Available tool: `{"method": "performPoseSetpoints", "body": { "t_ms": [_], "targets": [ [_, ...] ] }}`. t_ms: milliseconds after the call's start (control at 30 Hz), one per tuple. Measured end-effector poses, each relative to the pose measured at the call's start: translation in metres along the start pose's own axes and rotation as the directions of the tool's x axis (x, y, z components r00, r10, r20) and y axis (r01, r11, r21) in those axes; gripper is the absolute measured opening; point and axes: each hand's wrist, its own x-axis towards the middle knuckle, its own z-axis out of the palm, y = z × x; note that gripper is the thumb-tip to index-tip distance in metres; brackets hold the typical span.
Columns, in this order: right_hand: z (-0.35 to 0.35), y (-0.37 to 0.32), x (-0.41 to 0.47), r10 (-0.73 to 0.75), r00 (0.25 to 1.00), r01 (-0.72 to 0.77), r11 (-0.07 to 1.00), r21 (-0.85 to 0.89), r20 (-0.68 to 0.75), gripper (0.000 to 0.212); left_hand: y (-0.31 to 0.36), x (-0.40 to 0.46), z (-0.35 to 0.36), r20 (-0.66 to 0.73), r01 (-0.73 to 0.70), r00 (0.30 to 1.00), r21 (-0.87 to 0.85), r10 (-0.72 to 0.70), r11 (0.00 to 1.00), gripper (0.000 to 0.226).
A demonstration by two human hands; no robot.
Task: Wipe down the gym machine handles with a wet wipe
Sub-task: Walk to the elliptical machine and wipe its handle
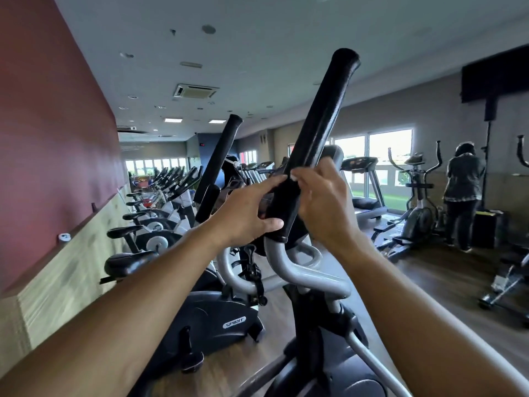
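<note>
Both hands meet at the lower end of the long black foam-covered handle [317, 133] of the grey-framed elliptical machine [307, 272], which rises tilted up and to the right, its blunt top end near the ceiling line. The left hand [243, 213] comes in from the left: its forefinger lies stretched along the near face of the grip, and its thumb presses the foam near the bottom edge, so the handle sits between thumb and fingers — the other fingers are hidden behind the grip. The right hand [323, 202] is on the opposite side, fingers curled, thumb and forefinger pressed together at the handle's edge just beside the left forefinger's tip. A tiny pale fleck shows at that pinch; whether it is the wet wipe cannot be told, and no wipe is clearly visible.

A second black foam handle [219, 164] stands parallel to the left, well apart. Beyond it runs a row of black exercise bikes [160, 213] along the dark red wall [48, 133]. Far right, a person in dark clothes [462, 196] stands beside another elliptical trainer [415, 207].
</note>
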Motion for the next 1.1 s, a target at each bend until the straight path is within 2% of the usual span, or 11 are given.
{"method": "performPoseSetpoints", "body": {
  "t_ms": [67,233,333,433,567,800,967,1100],
  "targets": [
    [0.005,-0.003,-0.023,-0.034,0.999,0.034,0.999,0.022,-0.004,0.017,-0.001,-0.001,-0.001,-0.007,-0.034,0.999,-0.004,0.034,0.999,0.084],
    [0.007,-0.011,-0.060,0.004,0.999,-0.009,0.994,0.110,0.053,0.020,-0.002,0.000,-0.004,0.011,-0.102,0.995,0.042,0.101,0.994,0.084],
    [0.002,-0.005,-0.041,0.189,0.979,-0.181,0.979,0.094,-0.076,0.023,-0.006,0.000,-0.002,0.027,-0.094,0.995,0.032,0.093,0.995,0.085],
    [-0.007,0.006,-0.001,0.384,0.903,-0.364,0.922,0.128,-0.195,0.024,-0.011,-0.001,-0.002,0.038,-0.091,0.995,0.054,0.089,0.994,0.085],
    [0.002,0.013,0.013,0.370,0.924,-0.362,0.927,0.098,-0.095,0.023,-0.017,-0.003,0.000,0.036,-0.088,0.996,0.031,0.087,0.996,0.086],
    [0.019,-0.010,-0.065,0.306,0.947,-0.289,0.945,0.151,-0.102,0.021,-0.021,-0.003,0.004,0.025,-0.145,0.989,-0.011,0.145,0.989,0.090],
    [0.023,-0.015,-0.097,0.373,0.927,-0.372,0.901,0.221,0.041,0.019,-0.022,-0.004,0.003,0.014,-0.183,0.983,0.036,0.183,0.982,0.092],
    [0.005,-0.010,-0.055,0.413,0.897,-0.383,0.904,0.190,-0.157,0.019,-0.022,-0.004,0.002,0.032,-0.172,0.985,0.017,0.172,0.985,0.093]
  ]
}}
